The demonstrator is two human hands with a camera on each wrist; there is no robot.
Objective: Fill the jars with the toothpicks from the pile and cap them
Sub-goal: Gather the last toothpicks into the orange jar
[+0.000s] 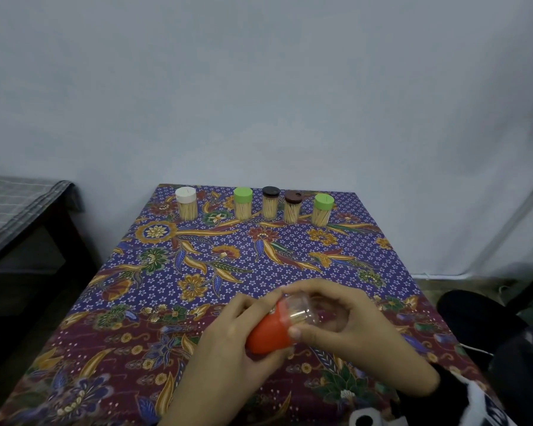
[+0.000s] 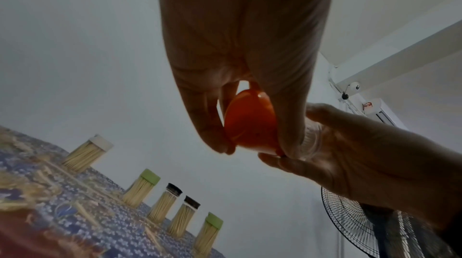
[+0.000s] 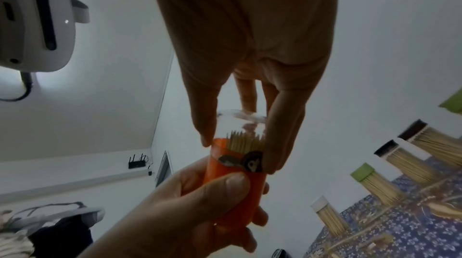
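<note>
Orange jar (image 1: 270, 332); blue-and-maroon floral batik tablecloth (image 1: 259, 256).

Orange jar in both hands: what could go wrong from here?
The left hand grips the orange jar tilted, while the right hand holds its clear cap. If the cap is not seated, the toothpicks showing inside it could spill. A slip might send the jar rolling on the tablecloth.

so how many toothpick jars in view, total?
6. Five capped in a row at the table's far edge: white, green, black, brown, green. The orange jar is in both hands.
</note>
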